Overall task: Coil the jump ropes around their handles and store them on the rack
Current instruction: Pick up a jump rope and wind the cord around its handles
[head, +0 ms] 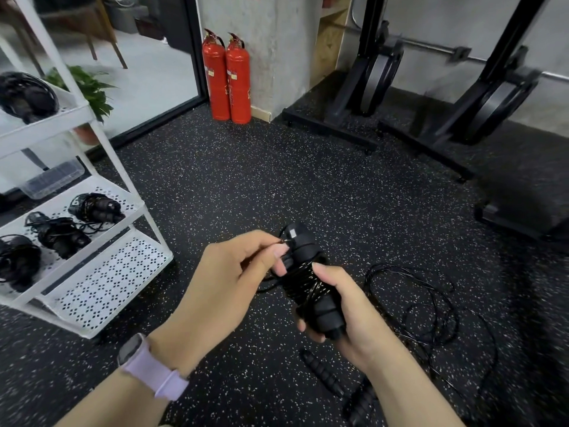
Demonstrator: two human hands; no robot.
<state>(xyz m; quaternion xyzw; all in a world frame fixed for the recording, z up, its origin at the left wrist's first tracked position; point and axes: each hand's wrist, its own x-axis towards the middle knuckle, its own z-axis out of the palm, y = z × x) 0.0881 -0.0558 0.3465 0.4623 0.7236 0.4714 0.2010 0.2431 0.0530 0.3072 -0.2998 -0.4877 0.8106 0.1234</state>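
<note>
Rope bundle held in both hands above speckled floor

Rope bundle [308, 282]: two black ribbed handles side by side, thin glossy black cord wound tight round their middle. Right hand [354, 312] grips the lower handle ends, fingers curled round them, thumb pressed on the coils. Left hand [234, 272] pinches the cord end between thumb and forefinger, just beside the upper handle caps. A pale lilac watch [147, 365] with a soft strap sits on the left wrist.

Loose rope [431, 306]: thin black cord in slack loops on the floor to the right, its ribbed handles [323, 372] lying near the lower edge, below the right hand.

Floor [246, 180]: black rubber, flecked white.

Rack [107, 272]: white metal, perforated shelves, standing left. Middle shelf holds three coiled black ropes [95, 208]; upper shelf holds one more, blurred.

Two red cylindrical extinguishers [228, 78] stand against a rough concrete pillar. Black machine frames [431, 103] stand at the right rear.
</note>
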